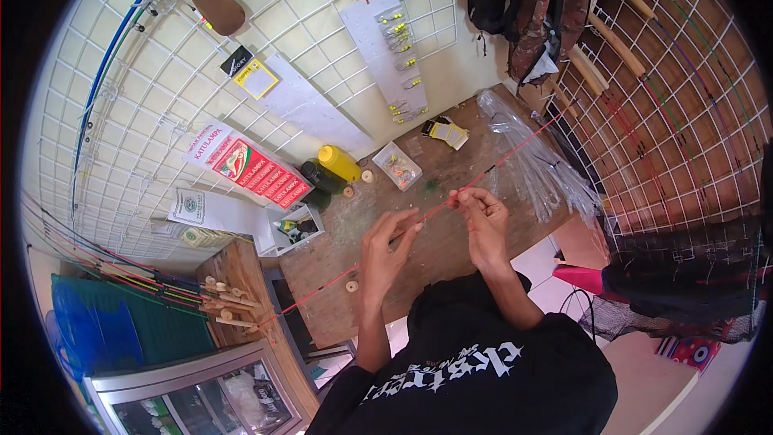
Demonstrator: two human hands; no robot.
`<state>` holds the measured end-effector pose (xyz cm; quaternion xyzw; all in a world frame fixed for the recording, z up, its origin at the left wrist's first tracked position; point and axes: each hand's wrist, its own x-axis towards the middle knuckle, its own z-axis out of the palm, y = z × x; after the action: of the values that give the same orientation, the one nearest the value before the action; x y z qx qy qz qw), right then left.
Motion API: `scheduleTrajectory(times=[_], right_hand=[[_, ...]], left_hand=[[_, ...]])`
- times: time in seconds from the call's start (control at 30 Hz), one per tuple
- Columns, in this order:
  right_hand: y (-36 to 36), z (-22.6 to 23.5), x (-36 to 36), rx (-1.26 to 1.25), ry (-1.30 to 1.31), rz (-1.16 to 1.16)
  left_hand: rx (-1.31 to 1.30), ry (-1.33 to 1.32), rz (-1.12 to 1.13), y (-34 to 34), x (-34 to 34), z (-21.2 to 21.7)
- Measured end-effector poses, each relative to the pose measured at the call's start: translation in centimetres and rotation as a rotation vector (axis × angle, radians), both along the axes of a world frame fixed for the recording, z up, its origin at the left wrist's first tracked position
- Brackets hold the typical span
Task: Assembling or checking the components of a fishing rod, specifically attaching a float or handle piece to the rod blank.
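Rod: a thin red fishing-rod blank (pixel 451 200) runs slantwise over the worn wooden bench (pixel 451 250), passing through both hands, its far end toward the wire wall grid.
Left hand (pixel 385 248): fingers half curled, fingertips pinching the red rod from below.
Right hand (pixel 483 221): closed in a fine pinch on the same rod, just beyond the left.
Handling: judged light, slender and springy, likely to whip or snap if bent sharply; best held close on either side of the working spot.
Beyond the hands: a yellow plastic bottle (pixel 339 163) beside a dark green bottle (pixel 322 177), a small clear plastic box of lures (pixel 397 165), and crumpled clear plastic sleeves (pixel 535 161) to the right.
Near the left hand: small round cork rings (pixel 352 285) lying on the bench.
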<state>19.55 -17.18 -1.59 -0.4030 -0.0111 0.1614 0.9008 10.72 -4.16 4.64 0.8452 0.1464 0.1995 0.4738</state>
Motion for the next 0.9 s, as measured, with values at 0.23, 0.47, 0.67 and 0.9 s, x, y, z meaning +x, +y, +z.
scheduleTrajectory(times=[0.23, 0.47, 0.67, 0.9], right_hand=[[-0.1, 0.6, -0.1, -0.04, -0.033, -0.023], [-0.6, 1.1, 0.0, -0.104, -0.063, -0.014], [-0.9, 1.1, 0.1, -0.141, -0.074, -0.06], [-1.5, 0.9, 0.6, -0.098, -0.075, -0.154]], left_hand=[[0.06, -0.058, -0.122, -0.3, 3.2, 0.3], [0.014, -0.041, -0.203, -0.8, 4.4, 0.5], [-0.01, -0.02, -0.253, -0.9, 4.4, 1.0], [0.012, -0.028, -0.237, -1.0, 4.6, 0.8]])
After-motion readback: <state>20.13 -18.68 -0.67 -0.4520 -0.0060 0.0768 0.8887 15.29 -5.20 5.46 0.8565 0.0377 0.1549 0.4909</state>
